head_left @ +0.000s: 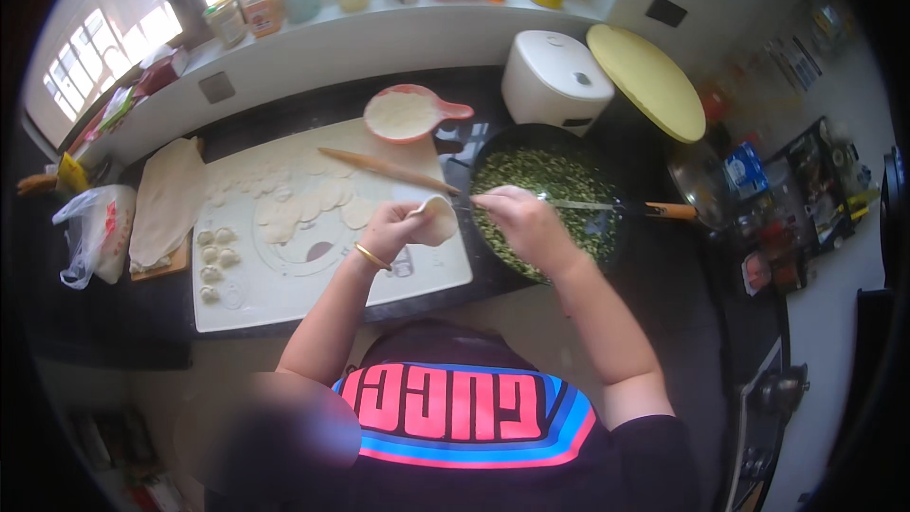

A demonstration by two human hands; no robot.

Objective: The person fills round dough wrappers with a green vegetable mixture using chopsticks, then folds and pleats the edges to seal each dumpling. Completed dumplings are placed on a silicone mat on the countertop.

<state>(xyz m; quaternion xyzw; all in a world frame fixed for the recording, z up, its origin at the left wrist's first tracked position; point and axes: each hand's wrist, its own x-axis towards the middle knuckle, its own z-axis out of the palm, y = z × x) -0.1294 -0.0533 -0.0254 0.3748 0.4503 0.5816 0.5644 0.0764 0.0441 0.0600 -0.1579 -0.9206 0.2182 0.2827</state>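
Observation:
My left hand [391, 228], a gold bangle on its wrist, pinches a round dough wrapper [435, 222] above the right side of the white mat [427, 280]. Over the left part of a dark wok [618, 251], my right hand [519, 219] has its fingers closed together; what they hold, if anything, is hidden. Chopped green filling [536, 159] spreads through the wok. A flat metal utensil [583, 204] lies across it, beside a wooden handle [670, 211] at the right. Beyond my left hand, a rolling pin [387, 169] rests slantwise on the mat.
Flat dough rounds [318, 211] lie mid-mat, several shaped dumplings [209, 273] at its left. A red-rimmed bowl of flour [402, 115] stands behind, near a white appliance [557, 82] and a yellow round board [647, 81]. Far left are a dough sheet [171, 194] and a plastic bag [102, 232].

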